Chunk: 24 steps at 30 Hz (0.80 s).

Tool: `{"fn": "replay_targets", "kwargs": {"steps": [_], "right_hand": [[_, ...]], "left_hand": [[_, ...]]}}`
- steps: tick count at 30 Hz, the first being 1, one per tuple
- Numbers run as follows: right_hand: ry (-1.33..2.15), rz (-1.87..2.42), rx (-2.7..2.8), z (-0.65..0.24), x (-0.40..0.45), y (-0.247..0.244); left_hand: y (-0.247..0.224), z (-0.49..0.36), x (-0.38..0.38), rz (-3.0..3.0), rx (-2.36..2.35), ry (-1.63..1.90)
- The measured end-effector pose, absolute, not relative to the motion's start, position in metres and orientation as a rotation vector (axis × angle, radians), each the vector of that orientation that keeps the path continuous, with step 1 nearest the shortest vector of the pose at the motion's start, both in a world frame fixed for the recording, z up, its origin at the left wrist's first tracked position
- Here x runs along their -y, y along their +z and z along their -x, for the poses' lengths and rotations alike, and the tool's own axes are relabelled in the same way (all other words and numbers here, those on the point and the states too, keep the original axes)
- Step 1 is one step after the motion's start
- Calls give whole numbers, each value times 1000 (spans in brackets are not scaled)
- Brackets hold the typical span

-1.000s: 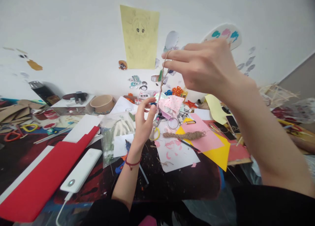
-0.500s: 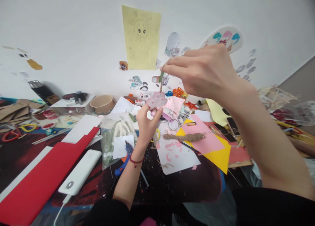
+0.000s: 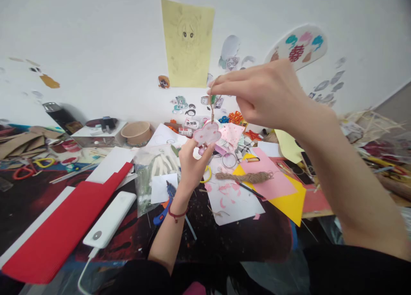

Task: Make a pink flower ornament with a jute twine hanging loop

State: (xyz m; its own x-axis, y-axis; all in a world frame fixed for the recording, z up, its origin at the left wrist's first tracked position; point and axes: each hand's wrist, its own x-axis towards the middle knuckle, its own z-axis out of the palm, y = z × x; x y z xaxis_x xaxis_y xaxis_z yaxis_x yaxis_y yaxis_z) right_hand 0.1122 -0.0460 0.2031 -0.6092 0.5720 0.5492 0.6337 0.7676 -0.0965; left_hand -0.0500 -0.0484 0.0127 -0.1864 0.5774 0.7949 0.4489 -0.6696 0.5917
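A pale pink, cloud-shaped pendant (image 3: pixel 207 133) with darker pink spots hangs upright in front of the wall. Its twine loop (image 3: pixel 212 108) is pinched at the top by the fingertips of my right hand (image 3: pixel 265 89), which is raised. My left hand (image 3: pixel 192 164) is below, thumb and forefinger apart at the pendant's lower edge, seeming to grip it from both sides. A small pinkish bead or bell (image 3: pixel 201 150) shows under the pendant, partly hidden by my fingers.
A twine skein (image 3: pixel 244 176) and a black pen (image 3: pixel 252 189) lie across papers. Left are a blue cutter (image 3: pixel 162 216), a plastic bag (image 3: pixel 143 175), a white power bank (image 3: pixel 109 220) and a red folded sheet (image 3: pixel 64 226). Behind stands a round bowl (image 3: pixel 136 133).
The view has shifted slightly, so the table contents sit a little further right. The pendant has turned to face me more. Both hands keep nearly the same pose.
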Motion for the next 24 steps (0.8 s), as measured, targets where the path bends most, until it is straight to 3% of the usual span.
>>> {"fn": "replay_targets", "kwargs": {"steps": [3,7,9,24], "right_hand": [[262,781,2256,-108,46,195],[1066,617,1961,-99,50,188],[1212,644,1852,-96,49,187],[999,633,1952,-97,33,188]], "left_hand": [[10,52,50,-1908,-1237,1984],[7,53,51,-1852,-1261,1974],[6,53,51,-1834,-1235,1947],[4,58,59,-1693,-899,1672]]}}
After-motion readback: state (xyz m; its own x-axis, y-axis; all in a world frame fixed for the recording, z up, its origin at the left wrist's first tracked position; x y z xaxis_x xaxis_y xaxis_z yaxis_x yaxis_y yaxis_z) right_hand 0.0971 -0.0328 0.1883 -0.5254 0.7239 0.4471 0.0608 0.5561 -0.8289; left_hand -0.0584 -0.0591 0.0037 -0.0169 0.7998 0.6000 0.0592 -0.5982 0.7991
